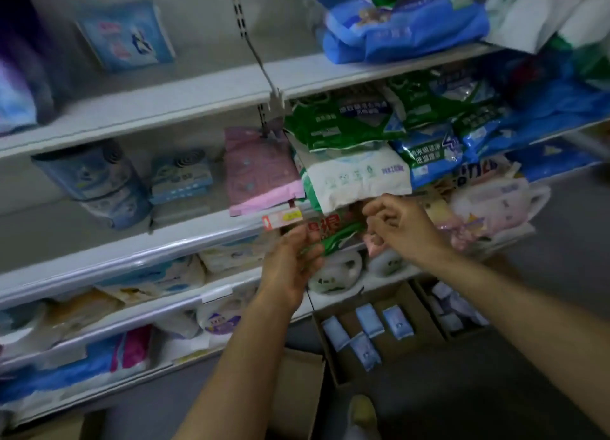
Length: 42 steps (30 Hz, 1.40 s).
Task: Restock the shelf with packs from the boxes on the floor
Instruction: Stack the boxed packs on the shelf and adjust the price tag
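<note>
The person stands close to a white metal shelf [185,100] with several levels, both arms stretched forward. The left hand [290,268] holds a soft plastic pack printed in red and green [333,235] from below, with the fingers curled around its lower edge, so this grip is closed on the pack. The pack is at the front edge of the middle level, partly pushed under a white soft pack with small green icons [356,179]. The right hand [402,225] is just beside the pack on its right side, the fingers bent, and it seems to pinch the pack's upper corner, but the blur makes this hard to confirm. Above the white pack lie green plastic bags [343,123], and to its left a pink flat pack [260,169] leans on the same level. On the floor under the arms an open brown cardboard box [419,307] holds small pale blue packets [369,319], some standing and some lying. A second open box [455,307] stands just beside it to the right.
</note>
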Each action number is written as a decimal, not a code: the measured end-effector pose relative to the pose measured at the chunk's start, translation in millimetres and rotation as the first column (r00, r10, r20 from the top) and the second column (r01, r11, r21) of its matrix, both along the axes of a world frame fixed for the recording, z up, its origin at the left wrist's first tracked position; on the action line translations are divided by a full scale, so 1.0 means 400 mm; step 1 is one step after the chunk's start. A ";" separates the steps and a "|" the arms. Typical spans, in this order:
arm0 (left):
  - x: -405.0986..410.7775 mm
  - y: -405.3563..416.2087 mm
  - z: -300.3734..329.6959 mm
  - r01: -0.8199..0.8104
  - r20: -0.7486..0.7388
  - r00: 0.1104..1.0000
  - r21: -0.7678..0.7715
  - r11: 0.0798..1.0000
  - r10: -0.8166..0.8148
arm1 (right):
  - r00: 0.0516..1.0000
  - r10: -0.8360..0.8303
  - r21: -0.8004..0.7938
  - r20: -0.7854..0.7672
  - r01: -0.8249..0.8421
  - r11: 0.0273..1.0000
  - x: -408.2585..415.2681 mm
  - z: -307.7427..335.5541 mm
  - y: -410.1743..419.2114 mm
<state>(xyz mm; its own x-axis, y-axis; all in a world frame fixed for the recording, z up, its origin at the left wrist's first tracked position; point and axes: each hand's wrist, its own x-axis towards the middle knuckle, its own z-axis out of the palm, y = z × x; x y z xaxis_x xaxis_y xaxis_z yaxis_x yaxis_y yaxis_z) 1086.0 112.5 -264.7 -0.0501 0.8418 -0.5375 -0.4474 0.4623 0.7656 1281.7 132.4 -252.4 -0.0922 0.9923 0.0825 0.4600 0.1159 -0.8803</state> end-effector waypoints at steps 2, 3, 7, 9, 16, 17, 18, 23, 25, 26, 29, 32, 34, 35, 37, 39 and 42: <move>0.019 -0.020 -0.078 0.027 0.016 1.000 -0.063 0.998 -0.026 | 0.999 -0.039 -0.050 0.009 0.039 0.998 0.036 -0.073 -0.036; 0.028 -0.030 -0.111 0.037 0.028 0.999 -0.093 0.995 -0.035 | 0.999 -0.049 -0.079 0.016 0.050 0.996 0.052 -0.106 -0.052; 0.080 -0.050 -0.230 0.086 0.055 0.996 -0.196 0.977 -0.076 | 0.996 -0.087 -0.175 -0.004 0.085 0.981 0.119 -0.250 -0.094; 0.110 -0.045 -0.288 0.085 0.040 0.996 -0.245 0.966 -0.077 | 0.995 -0.104 -0.235 -0.002 0.100 0.967 0.145 -0.328 -0.100; 0.246 0.023 -0.587 0.078 -0.009 0.996 -0.436 0.896 -0.091 | 0.978 -0.199 -0.389 0.059 0.206 0.898 0.259 -0.699 -0.079; 0.272 0.033 -0.637 0.075 -0.014 0.996 -0.473 0.878 -0.092 | 0.973 -0.219 -0.400 0.069 0.228 0.888 0.279 -0.760 -0.075; 0.294 0.040 -0.692 0.071 -0.017 0.995 -0.512 0.856 -0.093 | 0.967 -0.240 -0.409 0.081 0.252 0.877 0.296 -0.813 -0.073; 0.380 0.063 -0.928 0.076 -0.043 0.991 -0.618 0.783 -0.130 | 0.955 -0.234 -0.502 0.182 0.295 0.813 0.386 -1.067 -0.059; 0.398 0.064 -0.995 0.084 -0.052 0.987 -0.629 0.773 -0.149 | 0.958 -0.156 -0.609 0.240 0.273 0.745 0.413 -1.133 -0.046; 0.415 0.065 -1.046 0.092 -0.056 0.985 -0.635 0.767 -0.164 | 0.957 -0.152 -0.649 0.248 0.280 0.707 0.431 -1.181 -0.041; 0.445 0.080 -1.174 0.121 -0.073 0.973 -0.650 0.751 -0.220 | 0.950 -0.160 -0.700 0.269 0.307 0.645 0.460 -1.303 -0.014; 0.478 0.107 -1.321 0.152 -0.123 0.942 -0.675 0.722 -0.313 | 0.945 -0.147 -0.722 0.291 0.318 0.615 0.494 -1.428 0.010; 0.484 0.115 -1.437 0.186 -0.186 0.897 -0.664 0.725 -0.400 | 0.942 -0.120 -0.730 0.314 0.320 0.604 0.506 -1.520 0.022; 0.484 0.117 -1.494 0.215 -0.210 0.870 -0.654 0.726 -0.447 | 0.935 -0.130 -0.719 0.329 0.337 0.608 0.512 -1.565 0.029; 0.480 0.117 -1.608 0.257 -0.231 0.826 -0.657 0.709 -0.514 | 0.917 -0.137 -0.688 0.376 0.375 0.621 0.516 -1.656 0.045; 0.479 0.106 -1.719 0.268 -0.239 0.796 -0.684 0.678 -0.556 | 0.901 -0.121 -0.670 0.416 0.394 0.630 0.519 -1.746 0.067; 0.474 0.090 -1.831 0.145 -0.330 0.794 -0.712 0.687 -0.510 | 0.883 -0.089 -0.653 0.461 0.405 0.639 0.527 -1.834 0.096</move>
